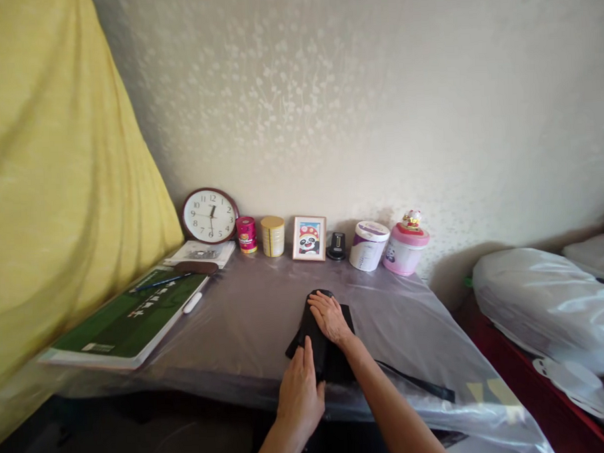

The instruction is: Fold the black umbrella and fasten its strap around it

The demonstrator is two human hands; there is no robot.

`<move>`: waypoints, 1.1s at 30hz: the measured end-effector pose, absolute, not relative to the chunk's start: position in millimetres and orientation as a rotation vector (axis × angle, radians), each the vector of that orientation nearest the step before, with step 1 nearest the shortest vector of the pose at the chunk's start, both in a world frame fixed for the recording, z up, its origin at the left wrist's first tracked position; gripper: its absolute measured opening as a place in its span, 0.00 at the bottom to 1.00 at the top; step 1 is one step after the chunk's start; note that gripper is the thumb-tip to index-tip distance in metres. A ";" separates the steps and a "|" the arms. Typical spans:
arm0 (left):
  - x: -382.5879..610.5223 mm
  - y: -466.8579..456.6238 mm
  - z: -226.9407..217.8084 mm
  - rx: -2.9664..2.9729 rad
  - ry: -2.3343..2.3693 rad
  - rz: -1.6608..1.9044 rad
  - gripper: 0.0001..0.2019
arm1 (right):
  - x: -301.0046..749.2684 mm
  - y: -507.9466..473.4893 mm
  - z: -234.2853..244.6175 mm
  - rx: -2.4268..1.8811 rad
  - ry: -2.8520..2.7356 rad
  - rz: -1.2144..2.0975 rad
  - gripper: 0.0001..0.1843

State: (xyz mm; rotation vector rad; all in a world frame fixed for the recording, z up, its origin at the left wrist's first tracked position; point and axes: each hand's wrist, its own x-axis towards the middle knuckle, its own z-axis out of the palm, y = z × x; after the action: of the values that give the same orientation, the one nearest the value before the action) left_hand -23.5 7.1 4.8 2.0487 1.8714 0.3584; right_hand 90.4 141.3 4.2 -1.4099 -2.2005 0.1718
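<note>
A black folded item (309, 328), soft-looking and possibly cloth, lies near the front edge of the table; its exact kind I cannot make out. Flat on its far part rests my right hand (330, 317), fingers stretched out. My left hand (300, 387) touches its near left side, with the fingers straight and the thumb apart. Dark flaps stick out on both sides of the item, partly hidden by my hands and right forearm. A black strap (421, 383) trails to the right across the plastic-covered table (246, 316).
Along the wall stand a clock (210, 216), a pink can (246, 234), a yellow-lidded can (273, 236), a panda picture frame (309, 238), a small black object (336, 246) and two tubs (369, 245). A green book (126, 317) lies left; plastic-wrapped bundles (545, 302) sit right.
</note>
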 end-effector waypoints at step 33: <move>-26.0 1.4 9.9 2.102 1.868 0.312 0.35 | 138.0 111.5 24.4 -1.446 -1.142 1.412 0.14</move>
State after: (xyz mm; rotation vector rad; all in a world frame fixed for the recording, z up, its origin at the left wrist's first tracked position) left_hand -26.0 1.4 9.9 2.1024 1.8685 0.3119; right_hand 138.0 111.5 24.4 -1.4459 -1.1418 1.4117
